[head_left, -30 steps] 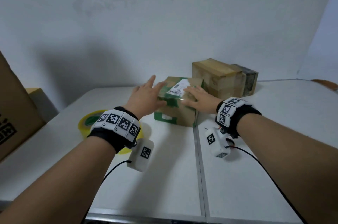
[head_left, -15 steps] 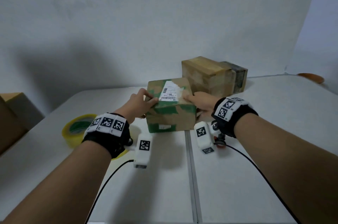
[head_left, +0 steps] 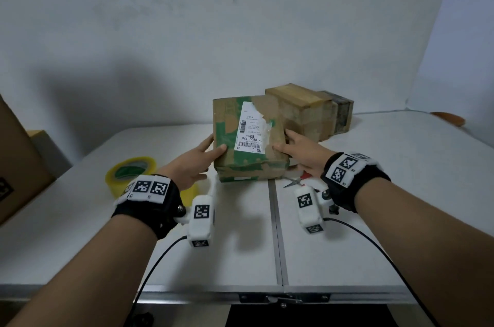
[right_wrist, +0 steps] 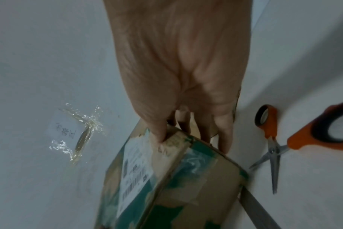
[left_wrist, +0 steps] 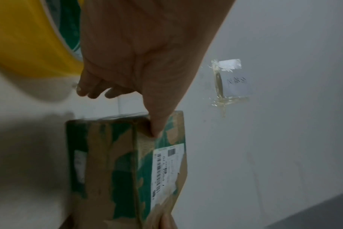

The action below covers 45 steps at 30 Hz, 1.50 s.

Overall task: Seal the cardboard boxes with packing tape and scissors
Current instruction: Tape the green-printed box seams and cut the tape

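A worn brown and green cardboard box (head_left: 248, 139) with a white shipping label is tipped up on the table, its label face toward me. My left hand (head_left: 197, 161) grips its left edge, with the thumb (left_wrist: 157, 124) on the label face and the fingers behind. My right hand (head_left: 299, 153) grips the right edge the same way, with the thumb (right_wrist: 159, 131) on the front. A yellow tape roll (head_left: 128, 171) lies to the left of my left wrist. Orange-handled scissors (head_left: 295, 181) lie half open on the table under my right hand and show plainly in the right wrist view (right_wrist: 274, 139).
Two more boxes stand against the wall behind, one brown (head_left: 302, 110) and one dark (head_left: 339, 110). A large carton (head_left: 18, 161) stands at the left edge. A metal seam (head_left: 275, 233) splits the white table. A taped paper note (left_wrist: 231, 77) hangs on the wall.
The box lay flat under both palms. Now both hands hold its sides and it has tipped up and come nearer, label facing me. The scissors have come into view.
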Motion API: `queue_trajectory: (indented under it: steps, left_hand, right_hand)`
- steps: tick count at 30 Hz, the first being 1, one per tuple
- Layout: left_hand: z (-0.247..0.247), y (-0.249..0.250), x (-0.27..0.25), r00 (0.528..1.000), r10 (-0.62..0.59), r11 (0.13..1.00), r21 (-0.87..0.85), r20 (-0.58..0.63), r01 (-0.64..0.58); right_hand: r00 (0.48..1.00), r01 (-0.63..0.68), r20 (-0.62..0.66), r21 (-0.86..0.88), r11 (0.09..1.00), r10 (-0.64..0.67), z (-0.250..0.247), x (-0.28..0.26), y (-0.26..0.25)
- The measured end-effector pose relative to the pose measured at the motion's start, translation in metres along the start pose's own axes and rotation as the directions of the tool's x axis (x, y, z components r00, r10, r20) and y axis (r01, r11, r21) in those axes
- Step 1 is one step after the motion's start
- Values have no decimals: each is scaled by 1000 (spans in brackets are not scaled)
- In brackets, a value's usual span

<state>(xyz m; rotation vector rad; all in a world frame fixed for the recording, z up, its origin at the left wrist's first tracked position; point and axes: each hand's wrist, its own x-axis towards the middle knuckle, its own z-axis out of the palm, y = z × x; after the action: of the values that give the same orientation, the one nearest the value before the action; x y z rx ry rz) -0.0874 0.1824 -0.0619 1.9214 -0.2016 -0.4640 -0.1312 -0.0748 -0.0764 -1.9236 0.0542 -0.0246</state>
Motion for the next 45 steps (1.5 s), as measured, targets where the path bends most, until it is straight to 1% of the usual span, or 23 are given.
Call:
queue_trajectory:
  steps: [3, 5, 7, 11, 13, 14, 15, 16, 17, 18, 19, 20, 21, 23, 26, 29, 34, 36, 38, 39, 41, 43, 45]
  left_hand:
    - [4, 13, -16, 991, 127, 992, -24, 35, -126]
    - [7, 22, -21, 972, 224, 973, -66, 66, -220]
    - [10, 27, -26, 950, 307, 950, -76, 62, -302]
    - [14, 35, -28, 901, 416, 907, -18, -119, -421]
    - [18, 36, -24, 858, 473, 881, 134, -201, -454]
    - [21, 37, -24, 842, 493, 856, 292, -218, -426]
    - [24, 37, -20, 831, 511, 809, 450, -219, -379]
    - [27, 39, -21, 840, 506, 761, 560, -197, -327]
    - [28, 39, -19, 849, 500, 738, 596, -170, -315]
    - [26, 41, -20, 871, 472, 769, 545, -134, -333]
    - [23, 42, -18, 890, 446, 824, 433, -96, -366]
    - [21, 43, -19, 915, 400, 876, 309, -41, -370]
    - [19, 42, -19, 928, 371, 904, 225, 14, -365]
    - [18, 36, -19, 936, 350, 918, 182, 45, -352]
    - [19, 27, -20, 945, 326, 938, 114, 26, -326]
    - [18, 23, -20, 949, 312, 949, 39, 46, -314]
    - [17, 24, -24, 946, 324, 945, 33, 9, -324]
    - [20, 22, -23, 931, 365, 927, 97, -16, -362]
    - [26, 26, -24, 910, 415, 894, 187, -8, -406]
    - [29, 31, -24, 904, 428, 881, 216, 18, -421]
    - [36, 40, -25, 899, 421, 863, 253, 119, -438]
    - [41, 46, -27, 894, 377, 868, 245, 242, -432]
    - [43, 46, -26, 888, 350, 889, 194, 298, -416]
  right_hand:
    - [995, -5, -100, 84, 996, 13, -3, -4, -5]
    - [990, -25, -134, 147, 989, 45, -4, -6, -8]
    - [984, -38, -162, 197, 980, 71, -6, -8, -10]
    - [986, -49, -143, 225, 973, 83, -5, -11, -16]
    - [986, -31, -154, 206, 978, 64, 1, -14, -23]
    - [990, -14, -136, 225, 974, 45, 4, -15, -26]
    - [994, -11, -102, 271, 963, 40, 8, -15, -31]
    - [996, -19, -74, 329, 944, 46, 11, -14, -33]
    - [996, -37, -59, 377, 926, 64, 13, -14, -36]
    - [995, -51, -54, 412, 910, 80, 14, -12, -35]
    - [995, -49, -53, 436, 899, 80, 14, -12, -34]
    - [996, -34, -57, 447, 894, 67, 15, -11, -32]
    - [997, -16, -62, 444, 896, 49, 16, -12, -31]
    - [996, 11, -80, 424, 906, 25, 17, -14, -28]
    - [995, 24, -97, 429, 903, 20, 14, -16, -22]
    - [996, 30, -86, 412, 911, 6, 15, -18, -23]
    - [998, 14, -63, 428, 904, 15, 21, -20, -31]
    - [993, 27, -114, 402, 915, 21, 16, -20, -33]
    - [972, 44, -233, 310, 950, 31, 6, -18, -35]
    - [962, 33, -272, 259, 965, 40, 2, -16, -34]
    - [967, -48, -236, 208, 977, 98, -2, -18, -38]
    - [965, -141, -179, 256, 956, 190, -7, -14, -31]
    - [961, -153, -176, 308, 939, 215, -8, -20, -26]
